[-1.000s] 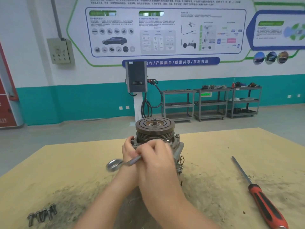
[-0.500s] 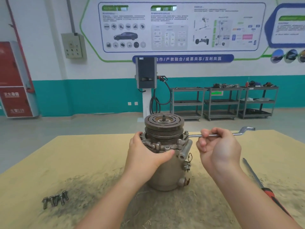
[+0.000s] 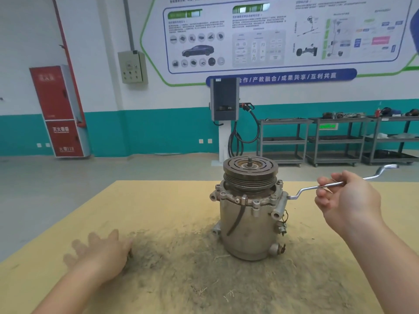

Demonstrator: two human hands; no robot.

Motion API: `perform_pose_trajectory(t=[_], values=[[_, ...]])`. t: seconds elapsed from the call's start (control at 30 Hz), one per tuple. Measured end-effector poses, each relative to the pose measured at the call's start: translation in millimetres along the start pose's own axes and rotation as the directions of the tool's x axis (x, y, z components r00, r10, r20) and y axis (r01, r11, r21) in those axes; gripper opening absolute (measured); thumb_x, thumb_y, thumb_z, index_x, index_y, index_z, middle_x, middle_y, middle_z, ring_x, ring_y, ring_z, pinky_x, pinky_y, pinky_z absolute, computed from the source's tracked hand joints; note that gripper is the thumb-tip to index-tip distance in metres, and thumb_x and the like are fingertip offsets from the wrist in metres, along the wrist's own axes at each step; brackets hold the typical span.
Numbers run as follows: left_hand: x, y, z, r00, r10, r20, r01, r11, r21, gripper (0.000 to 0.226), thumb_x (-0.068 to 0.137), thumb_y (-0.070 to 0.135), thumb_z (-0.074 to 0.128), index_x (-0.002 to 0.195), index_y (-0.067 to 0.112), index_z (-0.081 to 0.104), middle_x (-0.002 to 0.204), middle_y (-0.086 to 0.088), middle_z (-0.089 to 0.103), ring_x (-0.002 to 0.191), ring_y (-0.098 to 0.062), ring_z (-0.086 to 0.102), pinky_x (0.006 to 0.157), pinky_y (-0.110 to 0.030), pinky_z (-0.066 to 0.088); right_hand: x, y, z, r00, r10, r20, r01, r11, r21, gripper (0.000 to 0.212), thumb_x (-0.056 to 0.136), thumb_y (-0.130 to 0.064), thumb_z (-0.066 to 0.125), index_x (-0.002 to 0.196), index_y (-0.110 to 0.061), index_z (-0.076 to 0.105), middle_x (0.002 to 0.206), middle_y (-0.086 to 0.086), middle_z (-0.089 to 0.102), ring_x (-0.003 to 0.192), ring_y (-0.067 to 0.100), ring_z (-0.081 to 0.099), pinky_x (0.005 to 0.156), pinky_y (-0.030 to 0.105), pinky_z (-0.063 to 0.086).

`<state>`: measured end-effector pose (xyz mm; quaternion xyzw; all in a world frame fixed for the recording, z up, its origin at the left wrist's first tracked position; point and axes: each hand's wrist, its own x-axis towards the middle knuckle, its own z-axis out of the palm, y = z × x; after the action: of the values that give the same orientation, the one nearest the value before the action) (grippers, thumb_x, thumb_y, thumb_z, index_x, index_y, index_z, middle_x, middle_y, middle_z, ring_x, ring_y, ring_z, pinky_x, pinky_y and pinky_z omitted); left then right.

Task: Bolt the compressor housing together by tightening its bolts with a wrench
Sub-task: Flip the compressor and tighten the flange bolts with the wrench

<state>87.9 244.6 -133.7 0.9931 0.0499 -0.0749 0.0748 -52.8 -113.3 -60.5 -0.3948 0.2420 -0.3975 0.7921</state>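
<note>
Compressor housing (image 3: 247,214) is stood upright mid-bench (image 3: 158,200). Wrench (image 3: 313,188) is pinched mid-shaft by the right hand (image 3: 349,200), its near end seated at the housing's right flange. Left hand (image 3: 99,252) (motion-blurred) is held fingers spread, low over the near-left bench.

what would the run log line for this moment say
phase: tightening | right hand: grips wrench, its end at the compressor flange | left hand: blurred, off the compressor, over the table
</note>
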Motion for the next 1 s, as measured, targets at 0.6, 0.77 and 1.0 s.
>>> perform_pose_trajectory(t=[0.6, 0.77, 1.0], values=[[0.9, 115.2, 59.7, 0.905, 0.375, -0.200, -0.414, 0.885, -0.214, 0.027, 0.097, 0.002, 0.046, 0.110, 0.014, 0.067, 0.105, -0.004, 0.066, 0.102, -0.023, 0.063, 0.077, -0.026, 0.041, -6.5, -0.3, 2.5, 1.000, 0.000, 0.011, 0.000, 1.000, -0.006, 0.017, 0.098, -0.016, 0.040, 0.083, -0.015, 0.047, 0.067, 0.008, 0.054, 0.048, 0.017, 0.040, 0.041, 0.022, 0.032], [-8.8, 125.0, 57.9, 0.885, 0.372, -0.280, -0.439, 0.866, -0.238, 0.021, 0.100, 0.011, 0.053, 0.108, 0.013, 0.073, 0.123, -0.011, 0.068, 0.135, -0.027, 0.049, 0.099, -0.032, 0.043, -3.9, -1.7, 0.1, 1.000, 0.022, -0.015, -0.021, 0.999, 0.030, 0.015, 0.096, -0.015, 0.041, 0.083, -0.014, 0.047, 0.066, 0.008, 0.055, 0.047, 0.017, 0.040, 0.040, 0.020, 0.032], [-76.1, 126.5, 7.8, 0.707, 0.271, -0.653, -0.707, 0.304, -0.639, 0.024, 0.095, 0.012, 0.064, 0.083, 0.033, 0.068, 0.083, 0.017, 0.073, 0.081, 0.009, 0.062, 0.066, -0.004, 0.042, -7.0, -7.3, -2.9, 0.978, -0.069, 0.196, 0.087, 0.993, -0.081, 0.028, 0.101, -0.028, 0.046, 0.078, -0.013, 0.051, 0.043, -0.003, 0.037, 0.036, 0.011, 0.025, 0.037, 0.022, 0.019]])
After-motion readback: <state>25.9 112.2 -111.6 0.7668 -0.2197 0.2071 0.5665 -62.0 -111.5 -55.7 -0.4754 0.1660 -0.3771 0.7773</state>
